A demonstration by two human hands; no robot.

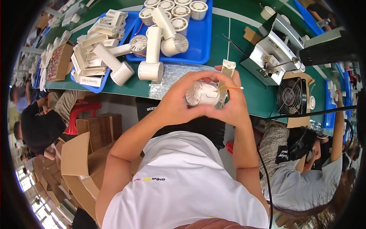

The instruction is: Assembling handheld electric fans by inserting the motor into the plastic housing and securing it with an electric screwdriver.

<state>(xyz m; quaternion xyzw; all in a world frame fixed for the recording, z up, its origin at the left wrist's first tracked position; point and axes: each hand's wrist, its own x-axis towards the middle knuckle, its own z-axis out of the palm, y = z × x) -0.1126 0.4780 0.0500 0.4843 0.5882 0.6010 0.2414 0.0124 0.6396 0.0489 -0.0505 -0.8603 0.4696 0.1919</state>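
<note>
I log the left hand (176,100) wrapped around a white fan housing (208,94) and the right hand (236,101) grasping a white handle (228,68) at its right; I cannot tell whether they are joined. Thin wires (230,87) trail rightward. I note both parts held at the worktop's (260,100) near edge, by bubble wrap (167,83).
</note>
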